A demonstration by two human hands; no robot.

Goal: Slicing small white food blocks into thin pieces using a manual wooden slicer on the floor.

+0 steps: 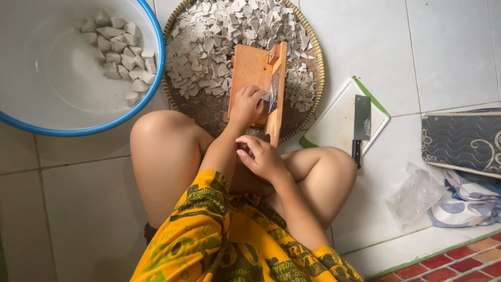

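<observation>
floor [78,209]: white tiles, red tile edge lower right
left hand [245,107]: pressing a piece onto wooden slicer [255,78]
right hand [263,156]: gripping slicer's near end
tray [209,112]: woven, holds pale slices

left hand [246,106] on wooden slicer [255,78], woven tray [313,52]

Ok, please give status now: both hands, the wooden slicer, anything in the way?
Left hand presses a piece on the orange wooden slicer board. Right hand steadies its lower end. Round woven tray beneath, full of pale slices. Nothing blocking.
</observation>
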